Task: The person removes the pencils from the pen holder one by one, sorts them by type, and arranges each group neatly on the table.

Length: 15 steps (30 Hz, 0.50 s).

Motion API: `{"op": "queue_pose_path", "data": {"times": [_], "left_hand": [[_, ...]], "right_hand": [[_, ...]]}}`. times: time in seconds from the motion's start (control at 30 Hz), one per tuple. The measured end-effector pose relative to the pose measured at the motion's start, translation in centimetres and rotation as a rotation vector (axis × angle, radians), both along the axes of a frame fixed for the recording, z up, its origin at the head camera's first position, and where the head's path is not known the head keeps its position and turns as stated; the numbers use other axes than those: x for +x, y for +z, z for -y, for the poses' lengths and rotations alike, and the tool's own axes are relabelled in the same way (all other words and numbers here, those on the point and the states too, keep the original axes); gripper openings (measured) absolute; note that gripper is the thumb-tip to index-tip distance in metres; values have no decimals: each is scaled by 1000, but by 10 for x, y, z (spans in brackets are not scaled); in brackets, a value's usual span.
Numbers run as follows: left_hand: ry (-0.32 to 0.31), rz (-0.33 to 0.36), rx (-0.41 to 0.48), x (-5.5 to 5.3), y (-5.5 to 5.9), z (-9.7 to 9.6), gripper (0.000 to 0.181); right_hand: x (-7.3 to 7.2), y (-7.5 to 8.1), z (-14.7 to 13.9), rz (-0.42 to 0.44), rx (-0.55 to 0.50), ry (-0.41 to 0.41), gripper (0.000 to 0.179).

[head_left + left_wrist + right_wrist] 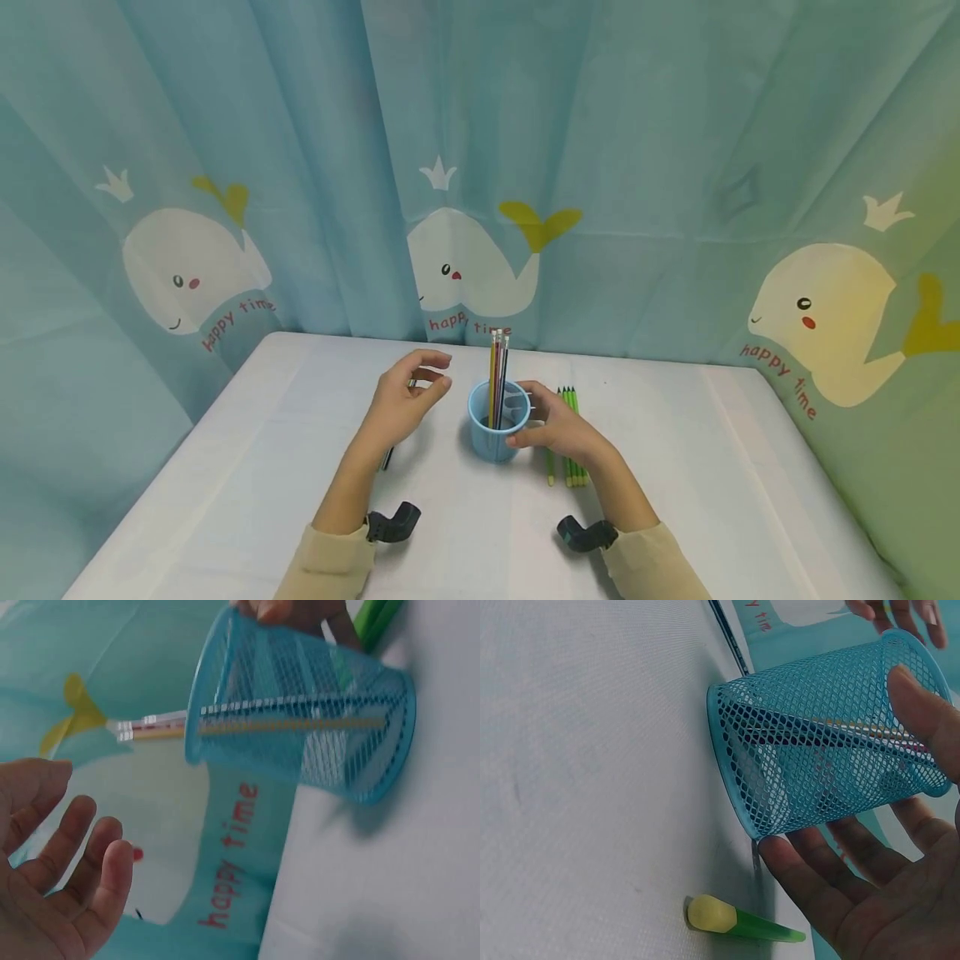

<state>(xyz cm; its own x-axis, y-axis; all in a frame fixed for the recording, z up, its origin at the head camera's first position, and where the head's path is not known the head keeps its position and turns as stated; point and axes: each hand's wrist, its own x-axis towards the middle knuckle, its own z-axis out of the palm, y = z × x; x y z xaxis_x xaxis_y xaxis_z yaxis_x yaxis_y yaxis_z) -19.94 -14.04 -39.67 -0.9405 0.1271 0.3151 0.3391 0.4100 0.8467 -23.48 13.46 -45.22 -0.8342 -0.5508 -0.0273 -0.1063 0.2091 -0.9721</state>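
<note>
A light blue mesh pencil cup [491, 450] stands upright on the table, with several pencils [498, 375] in it, yellow, reddish and dark, erasers up. My right hand [562, 429] holds the cup from the right, thumb at the front near the rim. In the right wrist view its fingers [821, 877] lie along the other side of the mesh. My left hand [402, 398] hovers left of the cup, fingers loosely bent, with nothing in it. Dark pencils [387, 458] lie on the table below it, partly hidden by the hand.
Several green pencils [573, 471] lie side by side right of the cup, partly behind my right hand, with one green pencil [551, 471] slightly apart. The white tabletop [465, 542] reaches back to a blue curtain [637, 167] printed with whales.
</note>
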Motion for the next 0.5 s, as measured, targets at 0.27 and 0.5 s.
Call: {"op": "queue_pose_path", "data": {"times": [0.27, 0.5], "left_hand": [[-104, 20, -36, 2, -13, -27, 30], [-152, 23, -48, 0, -25, -40, 28]], "right_hand": [[1, 0, 1, 1, 0, -4, 75], [3, 3, 1, -2, 2, -8, 74]]}}
